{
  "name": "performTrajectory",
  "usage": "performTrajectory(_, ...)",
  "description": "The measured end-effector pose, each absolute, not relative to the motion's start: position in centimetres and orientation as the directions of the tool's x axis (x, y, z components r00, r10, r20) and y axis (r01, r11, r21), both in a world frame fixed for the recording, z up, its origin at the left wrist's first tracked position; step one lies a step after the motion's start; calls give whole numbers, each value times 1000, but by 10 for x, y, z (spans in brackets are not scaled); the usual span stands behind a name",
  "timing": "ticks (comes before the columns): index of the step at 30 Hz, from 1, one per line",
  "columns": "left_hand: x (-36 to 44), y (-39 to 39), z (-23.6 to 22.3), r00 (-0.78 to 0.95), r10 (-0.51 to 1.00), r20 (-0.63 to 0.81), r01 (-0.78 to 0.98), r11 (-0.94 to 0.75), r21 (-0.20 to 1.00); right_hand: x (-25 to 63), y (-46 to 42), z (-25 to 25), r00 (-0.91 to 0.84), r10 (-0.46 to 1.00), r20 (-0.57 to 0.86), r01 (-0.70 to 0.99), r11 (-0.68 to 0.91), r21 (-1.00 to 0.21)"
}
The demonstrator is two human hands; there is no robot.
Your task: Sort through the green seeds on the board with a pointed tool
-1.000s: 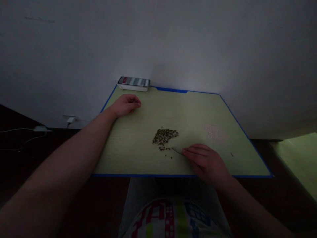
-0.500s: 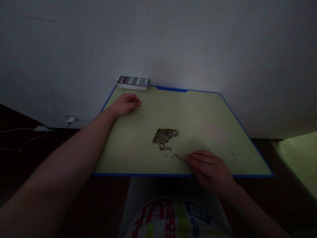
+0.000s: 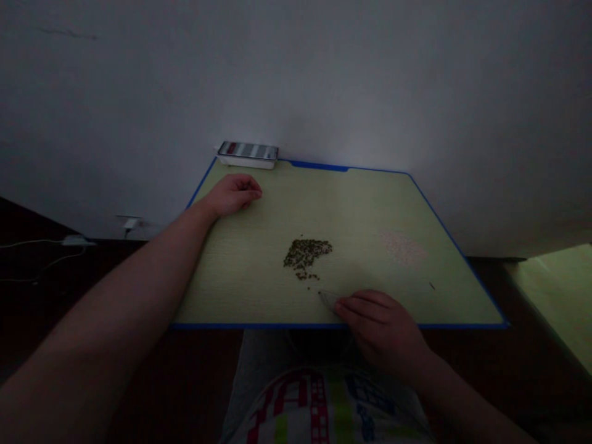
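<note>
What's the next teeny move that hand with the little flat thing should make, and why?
Probably nudge the stray dark grains back toward the dark pile with the small pale flat tool. Those few grains lie loose just below the pile, and the tool's tip, held in the right hand, is already close to them, so this looks like the easiest small move.

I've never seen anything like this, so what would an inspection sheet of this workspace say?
Surface: green board, blue edge.
Job's things: heap of dark grains mid-board; patch of pale grains to its right.
Clutter: phone on white stand at far edge; dark speck.
Hands: left hand rests empty; right hand holds pale sliver near the heap.
Cables: white cable on dark floor, left.
Surroundings: white wall.
</note>
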State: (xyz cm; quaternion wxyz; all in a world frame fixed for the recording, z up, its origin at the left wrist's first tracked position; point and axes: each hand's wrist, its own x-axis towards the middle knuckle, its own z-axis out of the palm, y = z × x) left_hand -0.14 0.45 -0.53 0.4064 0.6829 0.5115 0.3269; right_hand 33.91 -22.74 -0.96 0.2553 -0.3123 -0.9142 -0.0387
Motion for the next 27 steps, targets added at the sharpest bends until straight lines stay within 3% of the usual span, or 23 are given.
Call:
performTrajectory(8, -5, 8, -9, 275, 961, 39, 435, -161, 886, 302, -231, -13, -658, 628, 415, 691, 722, 4)
performTrajectory(16, -2, 6, -7, 275, 960, 46, 421, -163, 892, 333, -228, -13, -571, 724, 387, 807, 580, 107)
performTrajectory(19, -1, 5, -6, 268, 963, 31, 421, -146, 895, 347, -219, -14, -543, 737, 403, 820, 569, 64)
performTrajectory(27, -1, 5, -5, 259, 965, 35, 424, -146, 894, 374, -195, -6, -385, 775, 501, 823, 534, -194)
